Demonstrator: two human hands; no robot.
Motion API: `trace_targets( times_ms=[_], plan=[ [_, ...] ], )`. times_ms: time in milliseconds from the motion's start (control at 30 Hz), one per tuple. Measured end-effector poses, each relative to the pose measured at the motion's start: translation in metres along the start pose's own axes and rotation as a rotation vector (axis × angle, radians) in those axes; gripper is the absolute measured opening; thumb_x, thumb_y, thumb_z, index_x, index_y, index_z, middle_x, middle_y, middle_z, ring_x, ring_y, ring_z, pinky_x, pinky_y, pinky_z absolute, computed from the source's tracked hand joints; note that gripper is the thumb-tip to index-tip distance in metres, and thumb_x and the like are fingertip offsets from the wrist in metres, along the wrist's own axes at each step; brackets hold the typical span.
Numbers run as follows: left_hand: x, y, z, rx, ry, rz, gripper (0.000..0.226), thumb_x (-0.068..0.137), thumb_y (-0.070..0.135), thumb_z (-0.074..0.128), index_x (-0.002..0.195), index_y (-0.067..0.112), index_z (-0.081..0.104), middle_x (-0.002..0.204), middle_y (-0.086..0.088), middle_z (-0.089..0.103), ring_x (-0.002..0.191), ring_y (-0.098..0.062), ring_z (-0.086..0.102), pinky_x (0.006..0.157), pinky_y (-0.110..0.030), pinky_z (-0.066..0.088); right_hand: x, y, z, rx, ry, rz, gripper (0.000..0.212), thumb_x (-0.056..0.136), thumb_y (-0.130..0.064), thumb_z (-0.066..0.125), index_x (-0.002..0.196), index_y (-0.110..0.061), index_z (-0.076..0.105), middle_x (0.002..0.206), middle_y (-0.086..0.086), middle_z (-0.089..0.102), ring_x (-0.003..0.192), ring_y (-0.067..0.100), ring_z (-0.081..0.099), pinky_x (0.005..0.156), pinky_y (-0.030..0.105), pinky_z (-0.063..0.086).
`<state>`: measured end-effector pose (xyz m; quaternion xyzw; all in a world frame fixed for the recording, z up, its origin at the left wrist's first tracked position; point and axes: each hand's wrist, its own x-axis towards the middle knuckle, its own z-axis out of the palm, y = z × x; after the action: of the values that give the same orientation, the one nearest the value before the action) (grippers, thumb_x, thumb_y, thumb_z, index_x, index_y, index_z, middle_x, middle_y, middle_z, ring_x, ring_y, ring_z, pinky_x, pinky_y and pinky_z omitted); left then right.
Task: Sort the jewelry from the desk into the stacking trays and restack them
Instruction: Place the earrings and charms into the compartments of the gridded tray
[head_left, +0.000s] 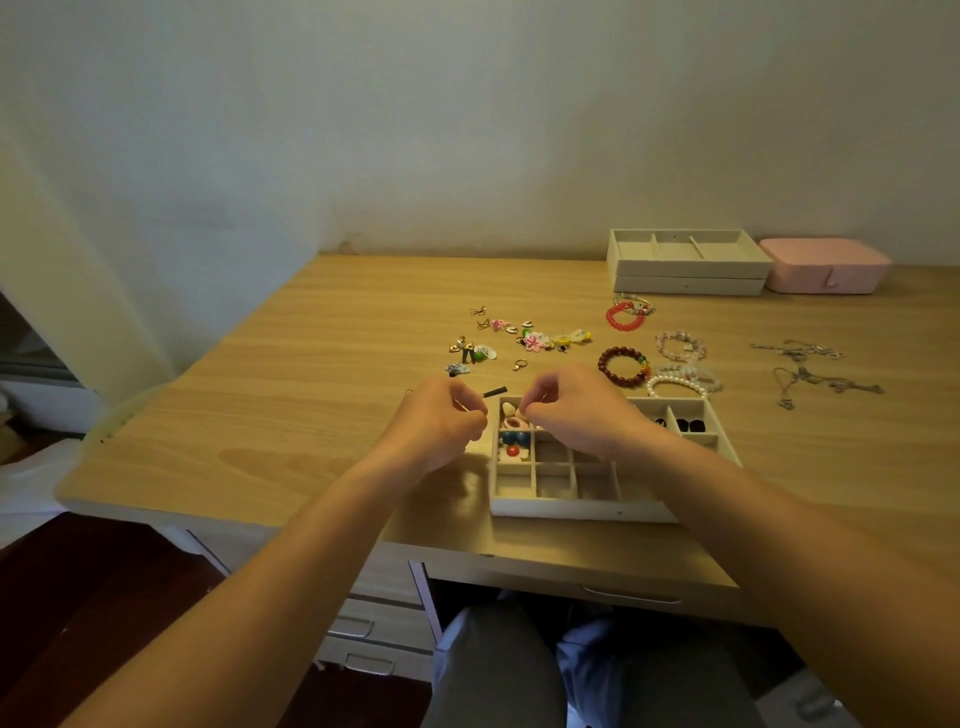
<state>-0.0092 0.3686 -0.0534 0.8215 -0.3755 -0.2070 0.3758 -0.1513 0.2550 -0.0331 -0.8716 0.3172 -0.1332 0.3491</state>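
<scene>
Near edge of the desk: a divided tray sits in front of the person, with both hands raised over its far left corner.
Left hand: fingers curled in, thumb and forefinger pinching a thin pale piece too small to identify, just left of the tray.
Right hand: fingers curled, tips pinched together above the tray's far left compartment; whether anything is between them cannot be told.
Black stick: a small dark piece lying on the desk between the two hands, just beyond the tray's corner.
Tray contents: coloured earrings fill the left column's upper compartments; dark pieces lie in the far right ones.
Loose earrings: scattered on the desk beyond the hands.
Bracelets: a red one, a dark beaded one, a pink one and a pearl one, right of the earrings.
Chains: tangled, far right.
Back of desk: two stacked trays beside a closed pink box.
</scene>
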Motion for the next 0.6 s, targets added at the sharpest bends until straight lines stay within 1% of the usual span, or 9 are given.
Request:
trace_targets(
  times_ms=[67,100,133,200,333,400,500,567,600],
  plan=[
    [0.004,-0.005,-0.002,0.033,0.038,0.003,0.009,0.084,0.018,0.067,0.08,0.026,0.07,0.079,0.001,0.072,0.082,-0.018,0.068,0.078,-0.04,0.059,0.006,-0.003,0.002,0.008,0.005,-0.001,0.013,0.094,-0.016,0.063,0.091,-0.021,0.075,0.088,-0.007,0.068,0.083,0.008,0.063,0.067,0.024,0.049],
    [0.007,-0.007,-0.003,0.061,0.071,0.003,0.007,0.083,0.02,0.067,0.081,0.027,0.07,0.081,0.003,0.072,0.083,-0.018,0.068,0.079,-0.039,0.059,0.01,-0.006,0.003,0.009,0.011,-0.004,0.013,0.094,-0.017,0.063,0.092,-0.022,0.075,0.088,-0.008,0.068,0.082,0.007,0.063,0.067,0.024,0.05],
    [0.01,-0.009,-0.006,0.091,0.107,0.0,0.005,0.082,0.023,0.068,0.082,0.028,0.07,0.083,0.005,0.071,0.084,-0.017,0.067,0.08,-0.039,0.058,0.013,-0.009,0.004,0.007,0.022,-0.014,0.012,0.095,-0.018,0.064,0.094,-0.022,0.075,0.09,-0.009,0.068,0.083,0.006,0.063,0.07,0.026,0.053],
    [0.017,-0.012,-0.012,0.134,0.173,-0.016,0.004,0.082,0.027,0.068,0.086,0.029,0.069,0.086,0.008,0.069,0.087,-0.017,0.066,0.082,-0.038,0.056,0.025,-0.014,0.007,0.003,0.04,-0.044,0.013,0.096,-0.021,0.064,0.1,-0.022,0.077,0.098,-0.01,0.07,0.089,0.007,0.064,0.082,0.032,0.058],
    [0.036,-0.016,-0.021,0.2,0.276,-0.041,0.009,0.087,0.026,0.063,0.094,0.031,0.067,0.098,0.005,0.069,0.096,-0.02,0.065,0.087,-0.037,0.054,0.057,-0.019,0.014,-0.071,0.077,-0.03,0.016,0.099,-0.023,0.062,0.105,-0.025,0.077,0.127,-0.001,0.068,0.109,0.016,0.063,0.095,0.04,0.055],
    [0.05,-0.018,-0.023,0.208,0.281,-0.046,0.016,0.089,0.02,0.059,0.098,0.032,0.067,0.105,0.002,0.07,0.102,-0.022,0.064,0.09,-0.037,0.053,0.074,-0.019,0.017,-0.075,0.053,0.011,0.021,0.099,-0.015,0.06,0.104,-0.026,0.077,0.137,0.001,0.063,0.119,0.02,0.061,0.099,0.04,0.052],
    [0.067,-0.02,-0.023,0.23,0.263,-0.036,0.021,0.09,0.02,0.057,0.099,0.034,0.068,0.107,0.004,0.071,0.103,-0.02,0.065,0.09,-0.036,0.053,0.091,-0.019,0.021,-0.071,-0.021,0.052,0.036,0.096,0.002,0.054,0.106,-0.024,0.076,0.123,0.001,0.067,0.115,0.019,0.061,0.094,0.032,0.051],
    [0.076,-0.021,-0.022,0.27,0.22,-0.041,0.012,0.089,0.033,0.062,0.099,0.037,0.067,0.104,0.009,0.071,0.1,-0.018,0.066,0.089,-0.036,0.054,0.099,-0.022,0.025,-0.075,-0.022,0.06,0.038,0.094,0.003,0.053,0.107,-0.023,0.077,0.119,0.0,0.068,0.11,0.019,0.062,0.094,0.035,0.054],
    [0.082,-0.022,-0.021,0.295,0.192,-0.046,0.013,0.088,0.041,0.065,0.1,0.036,0.067,0.103,0.011,0.071,0.099,-0.016,0.065,0.089,-0.037,0.054,0.104,-0.022,0.027,-0.065,-0.014,0.062,0.038,0.093,0.003,0.052,0.107,-0.023,0.077,0.119,0.0,0.069,0.11,0.019,0.062,0.096,0.037,0.055]
  ],
)
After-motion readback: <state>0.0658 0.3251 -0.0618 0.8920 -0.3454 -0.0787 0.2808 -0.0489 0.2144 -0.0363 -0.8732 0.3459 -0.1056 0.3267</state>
